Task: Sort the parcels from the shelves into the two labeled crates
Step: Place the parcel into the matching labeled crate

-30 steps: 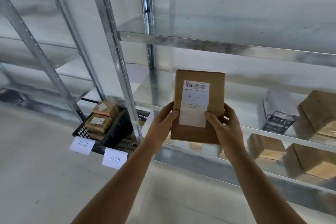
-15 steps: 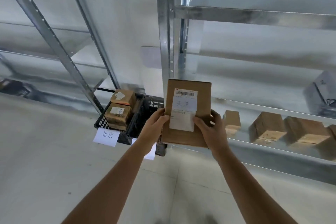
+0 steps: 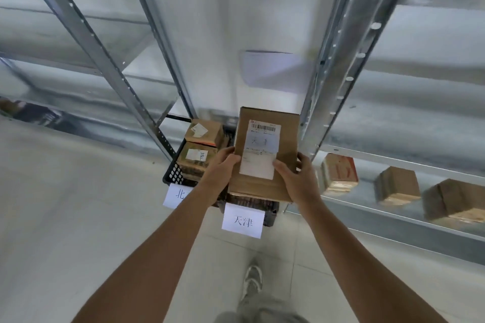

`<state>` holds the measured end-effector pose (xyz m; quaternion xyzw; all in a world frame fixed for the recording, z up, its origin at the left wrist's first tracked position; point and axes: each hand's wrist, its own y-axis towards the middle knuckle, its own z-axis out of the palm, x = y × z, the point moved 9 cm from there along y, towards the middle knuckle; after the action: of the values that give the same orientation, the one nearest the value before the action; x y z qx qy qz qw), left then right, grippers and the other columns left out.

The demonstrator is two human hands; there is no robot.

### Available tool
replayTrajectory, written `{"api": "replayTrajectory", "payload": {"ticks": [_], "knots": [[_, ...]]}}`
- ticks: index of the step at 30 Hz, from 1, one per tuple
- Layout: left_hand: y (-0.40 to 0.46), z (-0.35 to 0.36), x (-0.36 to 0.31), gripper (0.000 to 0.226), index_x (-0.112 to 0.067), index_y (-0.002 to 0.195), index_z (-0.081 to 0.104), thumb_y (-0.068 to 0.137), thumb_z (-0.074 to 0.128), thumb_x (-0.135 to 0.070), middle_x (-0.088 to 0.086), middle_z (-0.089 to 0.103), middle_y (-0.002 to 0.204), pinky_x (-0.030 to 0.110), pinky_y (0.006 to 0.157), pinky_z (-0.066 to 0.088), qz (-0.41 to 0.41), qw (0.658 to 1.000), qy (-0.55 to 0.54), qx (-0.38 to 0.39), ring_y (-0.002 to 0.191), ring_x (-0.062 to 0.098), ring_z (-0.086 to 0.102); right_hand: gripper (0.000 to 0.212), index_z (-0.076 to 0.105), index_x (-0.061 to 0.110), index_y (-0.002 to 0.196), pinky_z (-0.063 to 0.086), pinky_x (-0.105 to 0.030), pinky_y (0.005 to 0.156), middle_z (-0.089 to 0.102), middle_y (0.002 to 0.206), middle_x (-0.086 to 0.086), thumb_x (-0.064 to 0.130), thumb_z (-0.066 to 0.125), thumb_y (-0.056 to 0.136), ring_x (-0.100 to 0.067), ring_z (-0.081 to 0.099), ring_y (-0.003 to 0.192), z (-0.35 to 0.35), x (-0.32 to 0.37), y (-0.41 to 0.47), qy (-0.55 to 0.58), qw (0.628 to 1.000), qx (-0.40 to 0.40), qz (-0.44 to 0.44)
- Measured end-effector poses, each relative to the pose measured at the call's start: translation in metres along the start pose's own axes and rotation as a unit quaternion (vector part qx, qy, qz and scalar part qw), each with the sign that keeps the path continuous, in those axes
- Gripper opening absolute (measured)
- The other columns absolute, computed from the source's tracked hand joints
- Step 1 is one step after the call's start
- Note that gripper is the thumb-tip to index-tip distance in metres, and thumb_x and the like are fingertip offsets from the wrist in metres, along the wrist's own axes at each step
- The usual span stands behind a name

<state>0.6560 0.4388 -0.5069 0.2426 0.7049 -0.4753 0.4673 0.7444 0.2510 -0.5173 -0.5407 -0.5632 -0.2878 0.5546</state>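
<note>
Holding 1 labelled parcel [image 3: 265,155] upright: left hand [image 3: 219,173] and right hand [image 3: 298,181] clamped on its lower edges, above 2 black crates [image 3: 172,174] tagged 北 and 天津 [image 3: 242,220].

floor [image 3: 65,217]: pale grey tiles, thin joints | wall [image 3: 215,21]: plain white, with a blurred pale patch | racks: two galvanised steel units, the uprights [image 3: 86,42] have holes | shelf [image 3: 393,220]: low, on right | light: soft, even
</note>
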Motion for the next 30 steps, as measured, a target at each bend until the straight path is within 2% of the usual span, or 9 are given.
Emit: {"api": "replayTrajectory", "payload": {"ticks": [3, 7, 10, 13, 15, 20, 24, 26, 30], "knots": [[0.048, -0.021, -0.007, 0.036, -0.018, 0.138, 0.050, 0.102, 0.045, -0.024, 0.006, 0.062, 0.120, 0.033, 0.079, 0.050, -0.009, 1.000, 0.020, 0.007, 0.104, 0.023, 0.060, 0.062, 0.042, 0.016, 0.145, 0.052, -0.031, 0.087, 0.057, 0.117, 0.007, 0.033, 0.070, 0.092, -0.017, 0.059, 0.107, 0.029, 0.016, 0.035, 0.001, 1.000, -0.005, 0.017], [0.109, -0.041, -0.030, 0.032, -0.018, 0.134, 0.050, 0.103, 0.044, -0.025, 0.004, 0.064, 0.113, 0.027, 0.070, 0.051, -0.010, 0.999, 0.025, 0.022, 0.090, 0.017, 0.061, 0.065, 0.040, 0.019, 0.147, 0.051, -0.039, 0.098, 0.056, 0.121, 0.006, 0.041, 0.068, 0.092, -0.018, 0.058, 0.112, 0.055, 0.035, 0.089, -0.040, 0.998, -0.020, 0.034], [0.159, -0.046, -0.035, 0.032, -0.020, 0.131, 0.053, 0.102, 0.047, -0.033, 0.004, 0.066, 0.116, 0.040, 0.091, 0.053, -0.030, 0.998, 0.028, 0.042, 0.101, 0.022, 0.064, 0.064, 0.039, 0.018, 0.146, 0.053, -0.040, 0.097, 0.057, 0.120, 0.005, 0.040, 0.067, 0.093, -0.019, 0.060, 0.111, 0.071, 0.036, 0.126, -0.047, 0.997, -0.038, 0.043], [0.205, -0.044, -0.021, 0.043, -0.021, 0.135, 0.052, 0.098, 0.050, -0.043, 0.002, 0.064, 0.123, 0.044, 0.101, 0.049, -0.052, 0.996, 0.030, 0.065, 0.110, 0.022, 0.062, 0.062, 0.039, 0.018, 0.147, 0.055, -0.039, 0.096, 0.057, 0.121, 0.005, 0.037, 0.066, 0.095, -0.019, 0.061, 0.109, 0.087, 0.017, 0.158, -0.051, 0.995, -0.052, 0.068], [0.235, -0.040, 0.002, 0.042, -0.020, 0.138, 0.048, 0.101, 0.049, -0.039, 0.002, 0.062, 0.126, 0.045, 0.103, 0.046, -0.065, 0.994, 0.036, 0.081, 0.113, 0.022, 0.059, 0.063, 0.037, 0.019, 0.148, 0.055, -0.041, 0.096, 0.057, 0.121, 0.006, 0.037, 0.066, 0.094, -0.021, 0.062, 0.110, 0.097, -0.010, 0.179, -0.055, 0.993, -0.062, 0.089], [0.307, -0.027, 0.118, 0.038, -0.019, 0.137, 0.044, 0.103, 0.048, -0.036, 0.005, 0.061, 0.123, 0.045, 0.100, 0.048, -0.134, 0.985, 0.041, 0.104, 0.111, 0.024, 0.059, 0.064, 0.033, 0.019, 0.151, 0.051, -0.039, 0.094, 0.058, 0.133, 0.000, 0.036, 0.062, 0.096, -0.022, 0.059, 0.108, 0.130, -0.120, 0.224, -0.107, 0.982, -0.063, 0.142], [0.368, -0.007, 0.243, 0.032, -0.024, 0.132, 0.044, 0.104, 0.046, -0.038, 0.004, 0.060, 0.123, 0.046, 0.097, 0.048, -0.185, 0.974, 0.064, 0.117, 0.111, 0.024, 0.058, 0.070, 0.023, 0.017, 0.155, 0.044, -0.043, 0.104, 0.048, 0.144, -0.004, 0.037, 0.057, 0.099, -0.029, 0.050, 0.127, 0.158, -0.247, 0.258, -0.138, 0.971, -0.051, 0.187], [0.397, 0.006, 0.305, 0.029, -0.025, 0.130, 0.044, 0.104, 0.045, -0.038, 0.003, 0.060, 0.121, 0.045, 0.096, 0.049, -0.203, 0.969, 0.071, 0.121, 0.109, 0.023, 0.058, 0.071, 0.021, 0.017, 0.156, 0.043, -0.045, 0.105, 0.047, 0.145, -0.006, 0.040, 0.056, 0.099, -0.029, 0.049, 0.128, 0.170, -0.317, 0.276, -0.142, 0.965, -0.048, 0.216], [0.447, 0.032, 0.413, 0.036, -0.023, 0.132, 0.048, 0.102, 0.045, -0.044, 0.003, 0.063, 0.121, 0.050, 0.099, 0.048, -0.224, 0.959, 0.096, 0.144, 0.109, 0.025, 0.060, 0.068, 0.020, 0.013, 0.154, 0.047, -0.039, 0.092, 0.049, 0.139, -0.008, 0.037, 0.055, 0.100, -0.028, 0.053, 0.119, 0.187, -0.431, 0.306, -0.162, 0.955, -0.031, 0.248]]}}
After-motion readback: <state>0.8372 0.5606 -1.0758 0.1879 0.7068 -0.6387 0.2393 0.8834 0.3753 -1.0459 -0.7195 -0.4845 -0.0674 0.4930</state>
